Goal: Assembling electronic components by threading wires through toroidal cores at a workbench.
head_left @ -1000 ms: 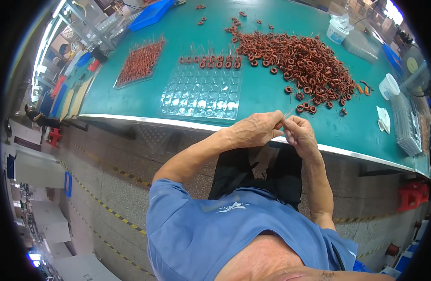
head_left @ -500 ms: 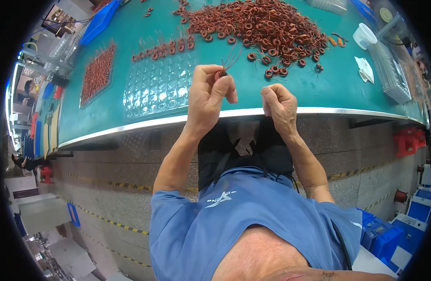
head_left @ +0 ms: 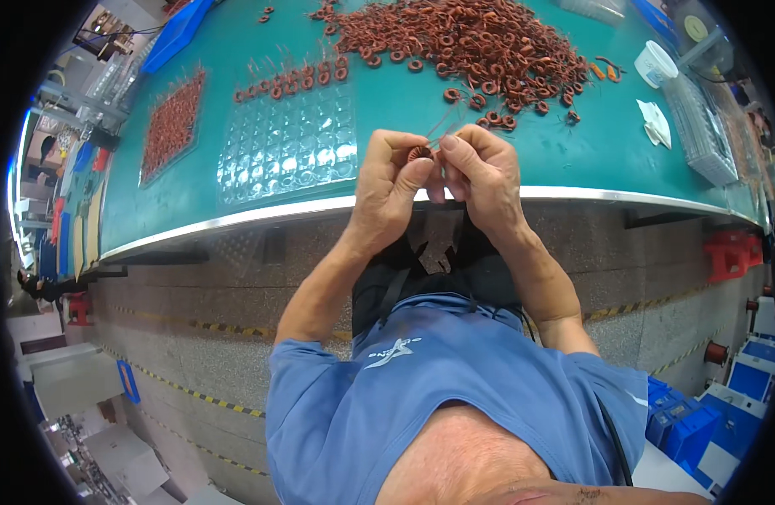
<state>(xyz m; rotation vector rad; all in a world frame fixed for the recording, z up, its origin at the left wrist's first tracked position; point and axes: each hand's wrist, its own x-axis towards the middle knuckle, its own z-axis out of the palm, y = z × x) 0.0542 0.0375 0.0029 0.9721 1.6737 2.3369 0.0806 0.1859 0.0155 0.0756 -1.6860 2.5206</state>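
My left hand (head_left: 390, 187) and my right hand (head_left: 482, 172) meet over the near edge of the green table (head_left: 379, 101). Between the fingertips of both sits one small reddish-brown wound ring coil (head_left: 419, 153) with thin wire leads sticking up. The left thumb and forefinger pinch the ring; the right fingers hold its wires. A big heap of the same coils (head_left: 463, 38) lies at the back of the table. A clear blister tray (head_left: 288, 143) lies left of my hands, with a row of coils (head_left: 293, 80) along its far edge.
A second tray filled with coils (head_left: 172, 124) lies far left. A white cup (head_left: 657, 63), a crumpled white tissue (head_left: 654, 122) and a clear ribbed tray (head_left: 699, 126) stand at the right. Blue bins (head_left: 745, 379) and red stands (head_left: 728, 252) are on the floor.
My hands were apart half a second ago, the left holding a coil by its wires. They have come together, both gripping one coil.
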